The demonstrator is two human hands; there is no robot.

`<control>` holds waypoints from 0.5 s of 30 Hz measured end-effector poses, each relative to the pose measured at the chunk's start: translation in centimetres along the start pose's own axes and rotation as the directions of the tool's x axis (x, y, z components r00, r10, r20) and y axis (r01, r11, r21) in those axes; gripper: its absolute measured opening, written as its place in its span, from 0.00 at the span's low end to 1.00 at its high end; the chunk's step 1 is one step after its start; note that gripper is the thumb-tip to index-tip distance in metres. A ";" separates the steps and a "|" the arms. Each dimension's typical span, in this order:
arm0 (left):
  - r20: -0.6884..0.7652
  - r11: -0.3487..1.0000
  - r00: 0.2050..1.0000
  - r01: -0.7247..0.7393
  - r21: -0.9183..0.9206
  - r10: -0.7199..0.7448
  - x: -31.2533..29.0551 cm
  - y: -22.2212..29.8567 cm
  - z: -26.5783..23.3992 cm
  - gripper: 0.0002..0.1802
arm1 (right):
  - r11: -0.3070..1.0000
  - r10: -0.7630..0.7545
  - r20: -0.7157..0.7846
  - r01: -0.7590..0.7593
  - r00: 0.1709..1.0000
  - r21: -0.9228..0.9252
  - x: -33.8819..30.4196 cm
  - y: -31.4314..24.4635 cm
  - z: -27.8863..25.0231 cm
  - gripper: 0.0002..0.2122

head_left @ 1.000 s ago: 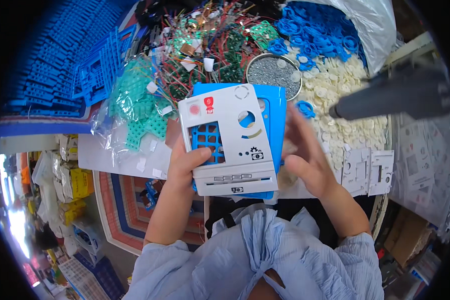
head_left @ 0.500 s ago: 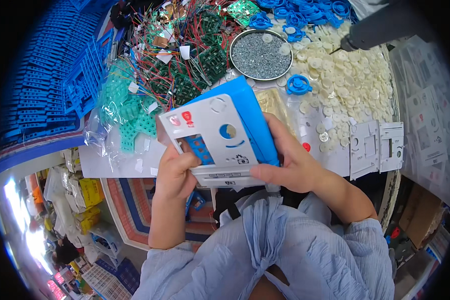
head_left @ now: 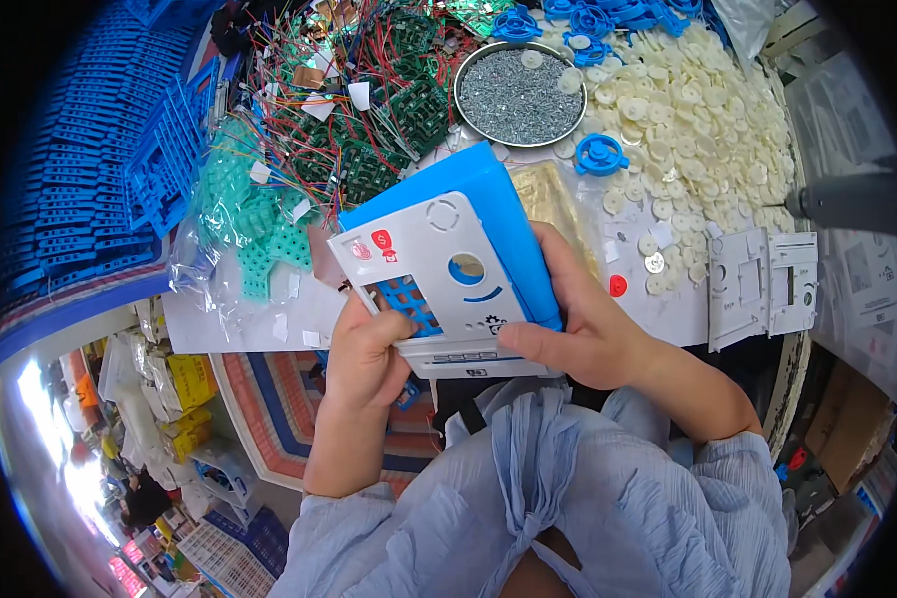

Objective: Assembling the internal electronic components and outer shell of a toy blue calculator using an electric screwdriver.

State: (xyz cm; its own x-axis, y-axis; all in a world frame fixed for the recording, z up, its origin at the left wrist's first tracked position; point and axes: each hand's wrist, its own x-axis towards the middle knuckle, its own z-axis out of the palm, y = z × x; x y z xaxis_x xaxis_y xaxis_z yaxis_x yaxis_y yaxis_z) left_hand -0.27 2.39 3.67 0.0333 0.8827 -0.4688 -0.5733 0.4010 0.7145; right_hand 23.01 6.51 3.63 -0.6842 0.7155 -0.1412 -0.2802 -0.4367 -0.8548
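Note:
Both hands hold a white plastic panel (head_left: 431, 249) against a blue plastic housing (head_left: 508, 224) above the near edge of the table. The panel has a round hole, a square window and red and black printed marks. Through the window shows a blue lattice. My left hand (head_left: 364, 349) is closed on the panel's lower left edge, with the thumb by the window. Gripping the housing's right side, my right hand (head_left: 593, 334) lays its thumb on the panel's lower right part; its other fingers are mostly hidden behind.
Behind lie green circuit boards (head_left: 369, 169) with wires, a round tray (head_left: 460, 105) of small metal screws, and heaped cream plastic discs (head_left: 688, 120). Blue frames (head_left: 100, 149) are stacked left. White panels (head_left: 738, 289) lean at right, below a dark tool (head_left: 852, 204).
The white panel now lies flatter and faces me more squarely, still over the blue housing. The dark tool at the upper right appears farther right and lower. Both hands keep their grip.

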 end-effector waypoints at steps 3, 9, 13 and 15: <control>-0.007 1.000 1.000 0.004 -0.016 -0.005 -0.3 -0.1 0.1 0.39 | 1.000 -0.017 0.004 0.017 1.000 -0.017 0.0 -0.1 0.0 0.40; -0.036 0.999 0.999 0.006 -0.034 -0.007 -0.8 -0.5 0.1 0.40 | 0.999 -0.036 0.028 0.036 0.999 -0.009 -0.2 0.3 0.1 0.40; -0.065 0.998 0.998 -0.006 -0.058 0.002 -1.2 -0.5 0.3 0.39 | 0.999 -0.007 0.015 0.006 1.000 0.040 -0.1 -0.2 0.6 0.39; -0.067 0.998 0.998 -0.020 -0.060 0.016 -1.4 -0.7 0.2 0.39 | 0.997 0.032 0.003 -0.032 0.999 0.067 0.0 -0.6 0.8 0.39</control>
State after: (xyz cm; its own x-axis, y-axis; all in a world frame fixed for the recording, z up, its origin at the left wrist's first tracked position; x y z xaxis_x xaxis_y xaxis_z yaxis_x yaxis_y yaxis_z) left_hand 0.20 0.92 3.95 -0.0306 0.8706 -0.4911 -0.6216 0.3682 0.6914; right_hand 22.67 6.35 4.57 -0.6951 0.6993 -0.1668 -0.3027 -0.4951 -0.8144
